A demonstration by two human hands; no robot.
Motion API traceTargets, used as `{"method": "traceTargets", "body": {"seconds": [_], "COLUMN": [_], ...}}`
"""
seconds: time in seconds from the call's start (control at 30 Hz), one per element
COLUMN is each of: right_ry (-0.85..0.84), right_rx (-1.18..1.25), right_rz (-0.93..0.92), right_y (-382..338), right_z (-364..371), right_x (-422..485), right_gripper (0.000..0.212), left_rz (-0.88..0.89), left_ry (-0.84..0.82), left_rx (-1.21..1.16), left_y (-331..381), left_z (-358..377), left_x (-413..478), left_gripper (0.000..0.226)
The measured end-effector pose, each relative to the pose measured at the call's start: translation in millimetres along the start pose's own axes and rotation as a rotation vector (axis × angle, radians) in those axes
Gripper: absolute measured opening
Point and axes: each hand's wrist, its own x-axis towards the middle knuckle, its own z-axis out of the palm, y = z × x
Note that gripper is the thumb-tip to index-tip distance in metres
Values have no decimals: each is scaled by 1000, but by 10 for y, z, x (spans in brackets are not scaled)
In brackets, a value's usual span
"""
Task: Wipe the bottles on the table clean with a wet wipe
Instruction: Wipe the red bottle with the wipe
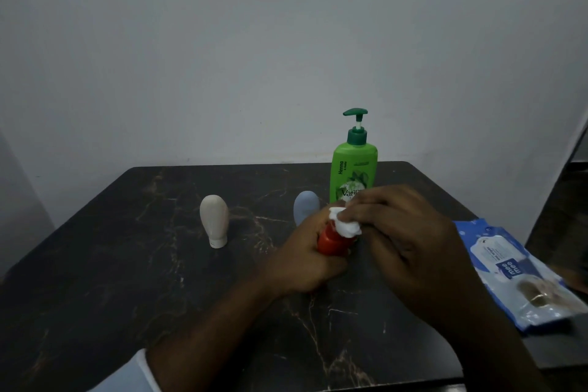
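My left hand [305, 259] grips a small red bottle [332, 242] above the middle of the dark marble table [127, 264]. My right hand [404, 232] presses a crumpled white wet wipe [345, 223] against the bottle's top. Much of the red bottle is hidden by my fingers. A beige squeeze bottle [214, 219] stands cap-down to the left. A pale blue bottle [305, 205] stands just behind my left hand. A tall green pump bottle [353, 165] stands at the back, partly covered by my right hand.
A blue pack of wet wipes [515, 274] lies at the table's right edge. A plain grey wall rises right behind the table. A dark floor and a doorway edge show at the far right.
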Motion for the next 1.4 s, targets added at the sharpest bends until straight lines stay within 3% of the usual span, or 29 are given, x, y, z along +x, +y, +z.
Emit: {"method": "traceTargets", "body": {"seconds": [0.2, 0.43, 0.67, 0.97, 1.2, 1.4], "right_ry": [-1, -75, -14, -60, -3, -8], "right_rx": [-63, 11, -36, -13, -89, -68], "right_rz": [95, -42, 115, -52, 89, -14], "right_y": [94, -116, 91, -117, 86, -110], "right_z": [-122, -30, -153, 41, -123, 42], "right_x": [8, -1, 7, -19, 0, -13], "right_gripper": [20, 22, 19, 23, 20, 27], "left_rz": [35, 100, 46, 98, 39, 83], "left_ry": [11, 42, 12, 81, 21, 30], "left_rx": [34, 34, 29, 25, 1, -48], "left_y": [-37, -2, -49, -54, -64, -64], "left_z": [13, 34, 8, 39, 8, 2], "left_x": [60, 55, 72, 65, 69, 69], "left_gripper": [72, 62, 68, 60, 67, 65]}}
